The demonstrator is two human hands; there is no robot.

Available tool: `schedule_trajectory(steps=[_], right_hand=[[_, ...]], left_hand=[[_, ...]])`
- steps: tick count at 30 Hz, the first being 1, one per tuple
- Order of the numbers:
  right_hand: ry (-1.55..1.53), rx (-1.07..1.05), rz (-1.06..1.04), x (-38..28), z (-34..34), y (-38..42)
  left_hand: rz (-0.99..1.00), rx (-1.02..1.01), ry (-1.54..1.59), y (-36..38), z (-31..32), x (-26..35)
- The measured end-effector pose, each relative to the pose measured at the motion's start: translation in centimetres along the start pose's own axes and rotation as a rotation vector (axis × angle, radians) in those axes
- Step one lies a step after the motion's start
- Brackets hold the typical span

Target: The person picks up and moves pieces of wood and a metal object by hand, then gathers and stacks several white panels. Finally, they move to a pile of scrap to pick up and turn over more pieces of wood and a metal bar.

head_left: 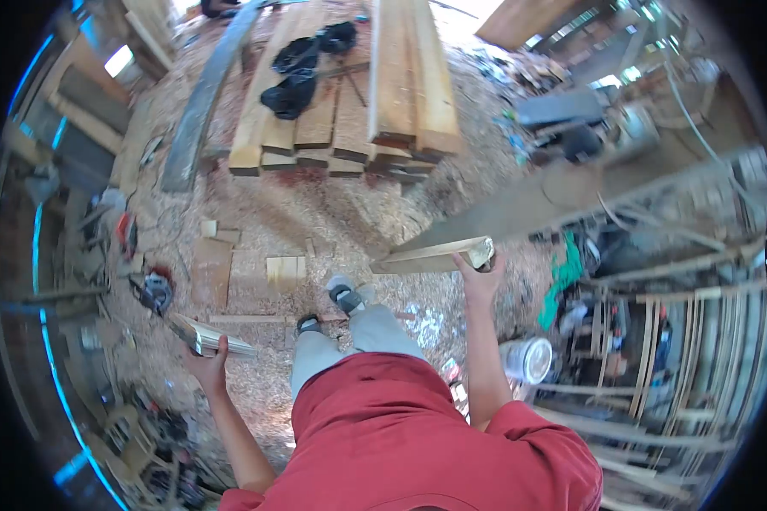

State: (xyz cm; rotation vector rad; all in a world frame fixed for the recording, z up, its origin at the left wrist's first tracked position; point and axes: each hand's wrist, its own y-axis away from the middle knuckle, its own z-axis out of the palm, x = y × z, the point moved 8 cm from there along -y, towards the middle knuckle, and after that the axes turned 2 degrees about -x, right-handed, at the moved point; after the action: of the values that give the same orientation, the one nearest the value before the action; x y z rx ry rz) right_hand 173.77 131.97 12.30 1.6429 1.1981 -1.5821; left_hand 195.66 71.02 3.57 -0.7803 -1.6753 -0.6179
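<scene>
My left hand (206, 368), out at the left, is wrapped round a short piece of pale wood (223, 337) with ridged, layered-looking edges. On the other side, my right hand (481, 274) grips the end of a wooden board (426, 257), which points leftward and away above the floor. Its cut end, pale and rough, shows beside my thumb. Both arms are spread apart, with my feet between them on the shaving-covered floor.
Thick planks (332, 119) lie stacked ahead, with black plastic bags (294, 89) on top. A long grey beam (203, 111) lies left of them. Offcuts (286, 271) litter the floor before my feet. A white bucket (528, 359) and a wooden rack (656, 358) stand at the right.
</scene>
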Motion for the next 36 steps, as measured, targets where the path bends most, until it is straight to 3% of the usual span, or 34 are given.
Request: schedule_trajectory(steps=[2,4,6,8,10,12,14,15,16,18,19,21,22,24,26,29,31,36], right_hand=[[0.049,0.072,-0.003,0.4,-4.1,2.0],[0.105,0.2,0.018,0.3,-8.1,4.5],[0.182,0.365,-0.157,-4.9,-10.2,7.4],[0.107,0.39,-0.149,-4.0,-14.0,9.5],[0.573,0.455,-0.344,-6.2,-16.6,11.9],[0.554,0.505,-0.296,-6.8,-19.6,13.9],[0.881,0.518,-0.058,-6.1,-23.5,15.8],[0.914,0.552,-0.14,-7.1,-24.8,16.6],[0.923,0.578,-0.117,-7.1,-26.2,16.9],[0.249,0.876,-0.208,-6.1,-30.3,19.7],[0.253,0.902,-0.188,-5.7,-31.8,21.0],[0.456,1.169,-0.092,-6.0,-35.2,24.2],[0.331,1.181,-0.141,-6.0,-35.7,25.5],[0.614,1.246,-0.107,-6.6,-36.9,28.2],[0.49,1.256,-0.145,-5.3,-38.4,30.3],[0.597,1.235,-0.096,-3.9,-40.0,32.2],[0.766,1.215,0.08,-2.5,-41.0,33.6],[0.568,1.38,0.129,-4.1,-40.7,36.1]], left_hand=[[0.066,-0.109,-0.104,-1.3,0.8,1.3],[0.032,-0.132,0.075,-2.7,1.6,3.0],[0.134,-0.21,0.03,-4.2,2.8,2.4],[0.13,-0.224,0.046,-5.2,3.6,3.3],[0.055,-0.286,0.001,-5.6,4.8,4.4],[0.081,-0.33,-0.001,-6.8,6.3,3.1],[0.06,-0.388,-0.044,-6.9,7.9,3.2],[0.097,-0.381,0.006,-6.8,8.6,3.6],[0.131,-0.372,0.054,-6.8,9.1,4.1],[0.11,-0.417,0.024,-6.3,10.7,5.2],[0.086,-0.43,0.006,-6.3,11.1,5.3],[0.104,-0.49,0.051,-7.0,12.6,4.2],[0.109,-0.524,0.106,-7.4,13.4,3.8],[0.101,-0.541,0.044,-7.3,14.1,4.1],[0.1,-0.545,0.097,-6.9,15.1,4.4],[0.129,-0.584,0.073,-5.9,16.8,5.8],[0.154,-0.632,0.037,-5.0,18.1,7.5],[0.234,-0.771,-0.001,-1.8,22.5,11.2]])
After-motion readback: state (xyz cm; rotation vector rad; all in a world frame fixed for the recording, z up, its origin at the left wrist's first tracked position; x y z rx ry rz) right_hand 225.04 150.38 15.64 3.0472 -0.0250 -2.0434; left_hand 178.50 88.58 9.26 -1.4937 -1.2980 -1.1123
